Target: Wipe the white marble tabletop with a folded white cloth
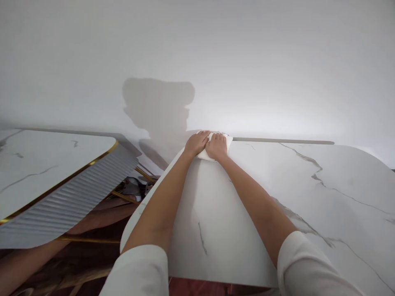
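Observation:
Both my arms reach forward over a white tabletop [216,213] with grey marble veins. At its far edge by the wall lies a folded white cloth [230,144]. My left hand [196,143] presses on the cloth's left part, its fingers closed over it. Close beside it, my right hand [217,146] bears down on the cloth's right part with curled fingers. The two hands touch or nearly touch. Whatever lies beneath the cloth is hidden.
A second marble-patterned top [61,164] with gold trim and a ribbed grey side [77,197] stands at the left. Between the two tops, gold bars [125,197] and long brown shapes show below. A pale wall [262,61] bounds the far side, with my shadow on it.

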The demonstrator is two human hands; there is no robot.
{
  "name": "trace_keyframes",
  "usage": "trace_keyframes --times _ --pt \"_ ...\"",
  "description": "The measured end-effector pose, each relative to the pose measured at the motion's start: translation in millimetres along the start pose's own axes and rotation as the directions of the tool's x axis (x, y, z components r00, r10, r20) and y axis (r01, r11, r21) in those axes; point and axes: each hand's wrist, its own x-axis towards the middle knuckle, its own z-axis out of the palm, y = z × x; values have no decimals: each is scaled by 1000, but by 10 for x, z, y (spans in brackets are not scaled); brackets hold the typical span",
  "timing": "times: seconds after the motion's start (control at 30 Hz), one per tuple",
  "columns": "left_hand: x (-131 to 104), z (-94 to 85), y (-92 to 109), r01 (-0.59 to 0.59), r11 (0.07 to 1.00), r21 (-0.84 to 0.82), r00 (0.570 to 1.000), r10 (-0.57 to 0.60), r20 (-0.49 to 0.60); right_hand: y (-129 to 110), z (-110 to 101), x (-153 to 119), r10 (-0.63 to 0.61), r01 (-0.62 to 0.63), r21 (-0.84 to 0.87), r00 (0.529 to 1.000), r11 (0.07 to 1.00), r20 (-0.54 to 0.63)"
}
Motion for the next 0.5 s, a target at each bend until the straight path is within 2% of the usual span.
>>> trace_keyframes --times 0.23,0.5 --pt "-159 -58 136 -95 995 -19 995 95 14 -27 -95 -269 34 -32 -59 999 998 26" --pt "-585 -159 200 -188 982 -26 981 189 41 -229 -214 -785 42 -41 -73 999 996 18"
